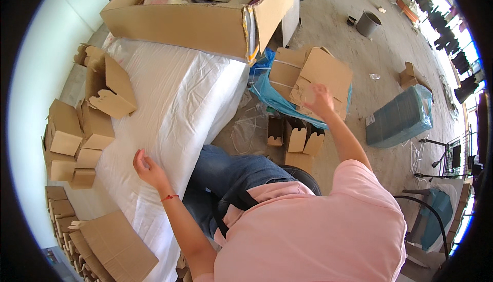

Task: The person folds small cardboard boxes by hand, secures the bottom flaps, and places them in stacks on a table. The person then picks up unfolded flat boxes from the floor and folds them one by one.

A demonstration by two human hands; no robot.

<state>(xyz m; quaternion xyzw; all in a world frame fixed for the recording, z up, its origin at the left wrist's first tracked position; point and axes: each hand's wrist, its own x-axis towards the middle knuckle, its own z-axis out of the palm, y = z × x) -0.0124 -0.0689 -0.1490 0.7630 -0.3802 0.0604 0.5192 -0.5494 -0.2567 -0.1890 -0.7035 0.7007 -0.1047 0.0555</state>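
Observation:
My right hand (321,100) reaches out with its fingers apart over a stack of flat cardboard blanks (313,76). It is at the top blank; whether the fingertips touch it I cannot tell. Blue plastic wrapping (272,93) lies around the stack, and white straps cross the lower blanks. My left hand (147,168), with a red string bracelet at the wrist, hovers over the white sheet covering the table (164,92). Its fingers are loosely curled with a gap between them and nothing held.
Folded open-topped cardboard boxes (110,89) line the table's left side, with more flaps (120,246) at lower left. A large carton (179,30) stands at the table's far end. Small boxes (295,137) sit below the stack. A teal wrapped bundle (399,115) and a grey bin (367,24) stand to the right.

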